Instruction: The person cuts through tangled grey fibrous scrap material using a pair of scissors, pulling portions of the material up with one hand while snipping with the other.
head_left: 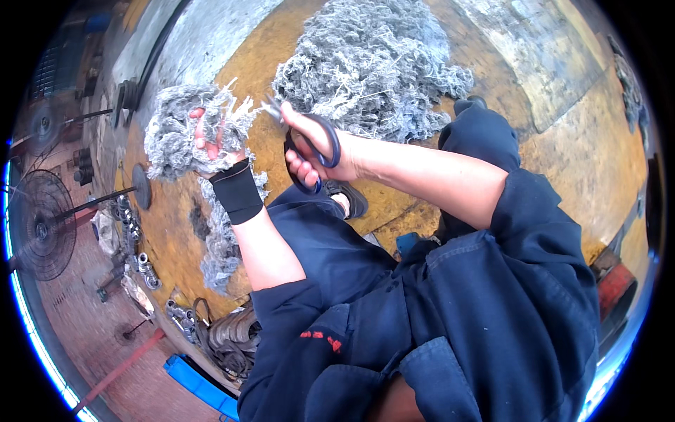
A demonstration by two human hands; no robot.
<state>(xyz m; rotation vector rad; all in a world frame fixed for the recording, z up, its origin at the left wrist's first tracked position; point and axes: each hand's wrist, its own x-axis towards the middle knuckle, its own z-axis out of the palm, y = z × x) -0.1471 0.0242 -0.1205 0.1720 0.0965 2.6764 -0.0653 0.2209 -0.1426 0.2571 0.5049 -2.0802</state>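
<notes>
A clump of grey fibre waste (pixel 172 130) is gripped in my left hand (pixel 205 144), with the fingers sunk into the strands and partly covered by them. A black band wraps that wrist. My right hand (pixel 316 148) is closed around a pair of scissors (pixel 330 137) with dark blue handle loops. Their short blades point up and left toward the clump's edge; whether they touch loose strands I cannot tell. Beyond both hands lies a large heap of the same grey shredded fibre (pixel 373 67) on the yellowish floor (pixel 562 183).
Smaller fibre scraps (pixel 221 246) lie beside my left forearm. Standing fans (pixel 42 225) are at the left, near metal parts (pixel 146 271) along the floor's edge. A blue object (pixel 200 387) lies lower left, a red cylinder (pixel 619 292) at the right. My shoe (pixel 351 200) is below the scissors.
</notes>
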